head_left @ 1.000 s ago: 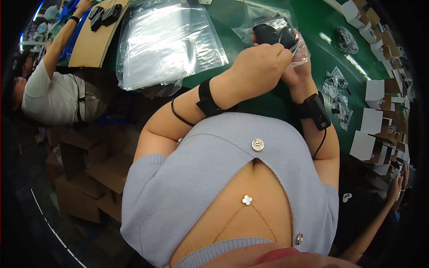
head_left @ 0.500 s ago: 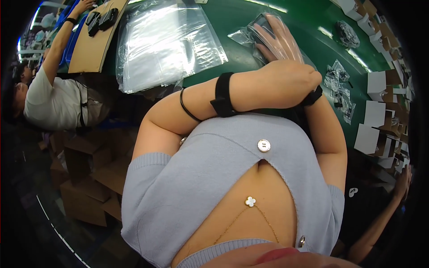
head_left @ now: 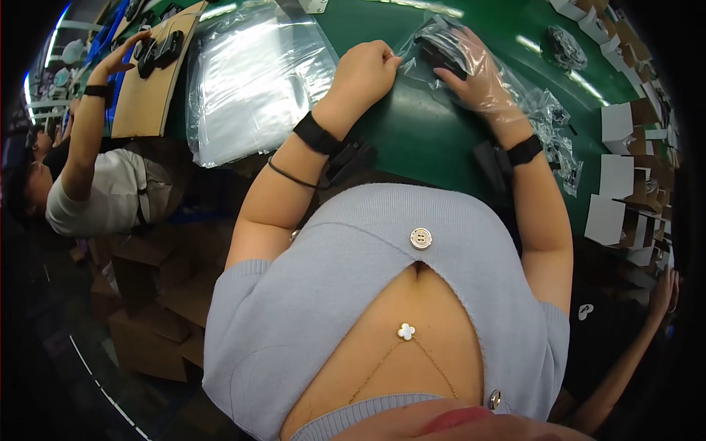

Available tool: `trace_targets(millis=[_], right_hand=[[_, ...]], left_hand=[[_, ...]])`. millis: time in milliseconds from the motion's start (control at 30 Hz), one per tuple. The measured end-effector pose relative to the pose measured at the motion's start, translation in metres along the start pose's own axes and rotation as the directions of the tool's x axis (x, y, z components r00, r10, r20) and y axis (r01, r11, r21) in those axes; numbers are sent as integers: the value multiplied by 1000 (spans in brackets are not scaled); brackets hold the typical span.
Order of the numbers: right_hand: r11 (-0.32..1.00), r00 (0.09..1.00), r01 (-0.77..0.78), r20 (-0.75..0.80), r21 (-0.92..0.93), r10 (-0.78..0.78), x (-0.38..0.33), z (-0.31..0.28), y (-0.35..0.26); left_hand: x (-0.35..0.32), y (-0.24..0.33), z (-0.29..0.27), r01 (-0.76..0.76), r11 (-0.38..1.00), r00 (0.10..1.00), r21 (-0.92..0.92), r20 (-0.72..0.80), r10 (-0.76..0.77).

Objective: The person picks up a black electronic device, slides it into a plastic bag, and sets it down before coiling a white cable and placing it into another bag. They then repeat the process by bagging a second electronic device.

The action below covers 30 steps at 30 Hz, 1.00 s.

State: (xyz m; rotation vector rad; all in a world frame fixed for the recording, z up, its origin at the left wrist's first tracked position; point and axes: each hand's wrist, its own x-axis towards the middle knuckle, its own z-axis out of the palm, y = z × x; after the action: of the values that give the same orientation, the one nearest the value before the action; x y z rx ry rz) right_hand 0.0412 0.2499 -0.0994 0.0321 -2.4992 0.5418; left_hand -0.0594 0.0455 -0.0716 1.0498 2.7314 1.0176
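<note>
A clear plastic bag with a black item inside lies on the green table. My left hand pinches the bag's left edge between closed fingers. My right hand, in a thin clear glove, lies flat on the bag with fingers spread, pressing it down. Both wrists wear black bands.
A stack of clear bags lies at left on the table. More bagged black items and white cartons sit at right. A person at left reaches to a cardboard sheet holding black parts. Another person's hand shows at right.
The bagged item came down from in front of me onto the table. My left arm uncrossed and moved left to the bag's edge, while my right hand flattened onto the bag.
</note>
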Motion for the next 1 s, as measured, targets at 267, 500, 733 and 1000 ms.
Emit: trace_targets(millis=[267,500,733,1000], right_hand=[[378,871,-489,414,786,265,-41,-80,8],[386,834,-521,358,761,419,-100,-93,-18],[631,735,-422,-162,651,659,-120,-141,-21],[946,992,93,115,-311,-60,-74,-118,-48]], left_hand=[[-28,-9,-15,233,885,966,-404,198,-164],[-34,-7,-15,220,889,962,-401,243,-128],[-47,-6,-26,-236,945,969,-225,-120,214],[-29,5,-33,-659,731,739,176,-25,673]])
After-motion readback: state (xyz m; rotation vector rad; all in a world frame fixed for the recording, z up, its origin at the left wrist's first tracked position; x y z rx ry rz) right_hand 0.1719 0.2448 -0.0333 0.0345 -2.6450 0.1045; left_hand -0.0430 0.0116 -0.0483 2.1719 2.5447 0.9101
